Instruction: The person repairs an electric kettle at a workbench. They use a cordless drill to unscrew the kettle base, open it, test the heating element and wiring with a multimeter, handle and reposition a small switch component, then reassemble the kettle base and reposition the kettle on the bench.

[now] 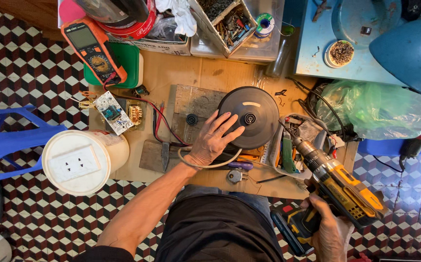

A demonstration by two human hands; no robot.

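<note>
From the head camera I see my left hand (214, 139) spread flat, fingers fanned, pressing on the left rim of a round black appliance base (249, 117) that sits at the centre of the frame on the cardboard-covered table (191, 73). My right hand (330, 228), at the lower right of the frame, is wrapped around the grip of a yellow-and-black cordless drill (339, 187). The drill's long axis runs diagonally, its chuck and bit pointing toward the upper left, at the disc's right edge; the bit tip stands just beside that rim, and I cannot tell whether it touches.

Room is tight. A tray of hand tools (295, 145) crowds the disc's right side, with a green plastic bag (370, 109) beyond it. A small circuit board (112, 112) lies to the left, an orange multimeter (94, 48) at the upper left, and boxes of parts (230, 22) line the top edge. A white tub with a socket plate (79, 162) overhangs the table's left edge beside a blue stool (7, 140). The freest patch is bare cardboard just above the disc. The table's near edge runs along my lap, over checkered floor tiles (36, 218).
</note>
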